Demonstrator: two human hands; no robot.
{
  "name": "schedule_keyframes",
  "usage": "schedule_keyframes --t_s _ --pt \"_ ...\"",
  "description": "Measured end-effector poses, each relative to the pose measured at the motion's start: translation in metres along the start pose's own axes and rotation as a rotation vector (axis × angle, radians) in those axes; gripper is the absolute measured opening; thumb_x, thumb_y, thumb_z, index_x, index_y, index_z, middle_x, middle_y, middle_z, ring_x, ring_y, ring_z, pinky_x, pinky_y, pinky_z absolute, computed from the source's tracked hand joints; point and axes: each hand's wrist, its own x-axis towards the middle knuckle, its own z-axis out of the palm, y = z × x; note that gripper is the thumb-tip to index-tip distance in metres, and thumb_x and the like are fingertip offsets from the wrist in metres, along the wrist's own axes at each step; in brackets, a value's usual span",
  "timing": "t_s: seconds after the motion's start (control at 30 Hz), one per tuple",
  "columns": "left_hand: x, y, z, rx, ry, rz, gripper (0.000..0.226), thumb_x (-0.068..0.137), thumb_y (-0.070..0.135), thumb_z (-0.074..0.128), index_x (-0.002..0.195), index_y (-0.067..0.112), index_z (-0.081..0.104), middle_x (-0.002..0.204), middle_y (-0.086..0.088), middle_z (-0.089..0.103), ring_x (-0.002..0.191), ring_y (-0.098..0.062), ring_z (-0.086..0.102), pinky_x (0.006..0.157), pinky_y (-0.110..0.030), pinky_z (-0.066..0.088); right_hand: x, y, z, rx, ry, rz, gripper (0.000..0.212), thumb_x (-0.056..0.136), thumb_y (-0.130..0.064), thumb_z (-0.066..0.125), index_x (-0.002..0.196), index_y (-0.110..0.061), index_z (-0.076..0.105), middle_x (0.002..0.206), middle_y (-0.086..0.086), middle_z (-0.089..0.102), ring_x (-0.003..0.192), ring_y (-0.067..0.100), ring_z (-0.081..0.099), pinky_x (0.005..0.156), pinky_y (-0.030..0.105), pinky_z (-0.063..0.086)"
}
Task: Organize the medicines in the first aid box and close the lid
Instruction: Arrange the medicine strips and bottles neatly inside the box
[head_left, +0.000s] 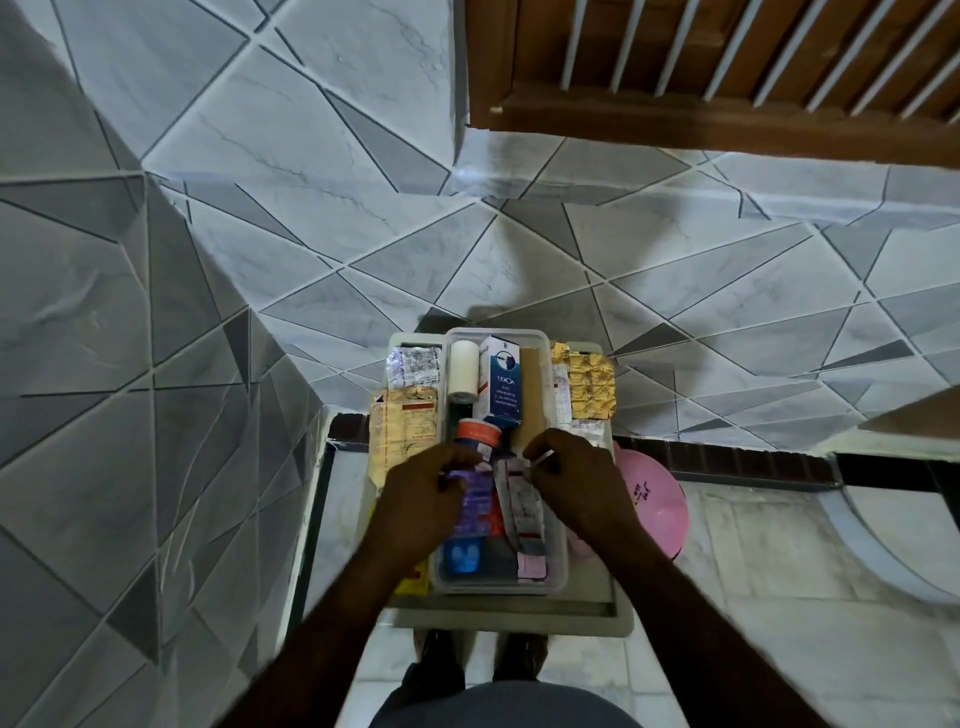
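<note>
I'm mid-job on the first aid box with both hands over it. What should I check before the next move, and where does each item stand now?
1. Left hand grips the purple strip: ok, its fingers are curled round it above the box.
2. Right hand pinches the white strip: ok.
3. All medicines are inside the box: not ok. The silver strips, yellow strips and gold strips lie outside it on the table.
4. Box rests fully on the table: ok.
5. Tape roll and carton are side by side at the far end: ok.
6. Lid is found and within reach: cannot tell, no lid plainly shows.
</note>
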Motion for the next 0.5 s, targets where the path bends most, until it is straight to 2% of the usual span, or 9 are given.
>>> schedule_keyframes --t_s 0.17,0.2,0.3,0.33,0.4,0.5 --pt "0.000 -0.002 0.025 0.199 -0.159 0.018 0.034 0.086 0.001 0.059 0.117 0.016 0.061 0.120 -0.004 0.061 0.098 -0.009 0.054 0.066 0.002 0.041 -0.003 0.007 0.005 -0.116 0.038 -0.069 0.019 0.089 -0.023 0.061 0.105 -0.022 0.070 0.109 -0.001 0.072 0.097 0.016 0.066 0.084 0.031 0.053" --pt "-0.002 -0.003 0.029 0.255 -0.169 0.024 0.033 0.087 0.005 0.061 0.117 0.017 0.060 0.120 -0.004 0.061 0.100 -0.011 0.056 0.072 0.002 0.039 -0.003 0.008 0.002 -0.107 0.055 -0.079 0.018 0.090 -0.024 0.061 0.105 -0.021 0.071 0.107 -0.002 0.073 0.095 0.014 0.066 0.082 0.028 0.053" --pt "-0.004 -0.012 0.039 0.366 -0.153 0.009 0.028 0.091 0.016 0.058 0.118 0.019 0.056 0.123 -0.003 0.061 0.113 -0.019 0.058 0.098 -0.024 0.044 -0.001 0.015 -0.012 0.003 0.116 -0.064 0.013 0.090 -0.022 0.063 0.099 -0.019 0.072 0.097 -0.007 0.071 0.085 0.006 0.063 0.072 0.011 0.044" --pt "-0.005 -0.013 0.042 0.383 -0.166 0.005 0.028 0.091 0.015 0.057 0.119 0.018 0.055 0.123 -0.005 0.061 0.113 -0.021 0.059 0.099 -0.030 0.046 0.000 0.018 -0.018 0.055 0.142 -0.034 0.011 0.088 -0.020 0.065 0.097 -0.019 0.072 0.093 -0.007 0.070 0.083 0.005 0.063 0.072 0.013 0.047" --pt "-0.006 -0.009 0.044 0.466 -0.173 0.021 0.029 0.090 0.012 0.058 0.118 0.016 0.056 0.122 -0.005 0.061 0.113 -0.023 0.059 0.099 -0.035 0.048 0.003 0.029 -0.030 0.107 0.178 0.052 0.006 0.087 -0.018 0.067 0.091 -0.019 0.071 0.085 -0.008 0.067 0.077 0.006 0.064 0.074 0.025 0.054" --pt "-0.008 -0.002 0.035 0.414 -0.032 0.031 0.036 0.089 0.010 0.059 0.124 0.018 0.056 0.128 -0.004 0.058 0.120 -0.022 0.055 0.103 -0.035 0.044 0.006 0.057 -0.037 0.066 0.161 0.184 0.008 0.084 -0.020 0.068 0.076 -0.022 0.066 0.074 -0.005 0.067 0.069 0.014 0.066 0.074 0.040 0.059"
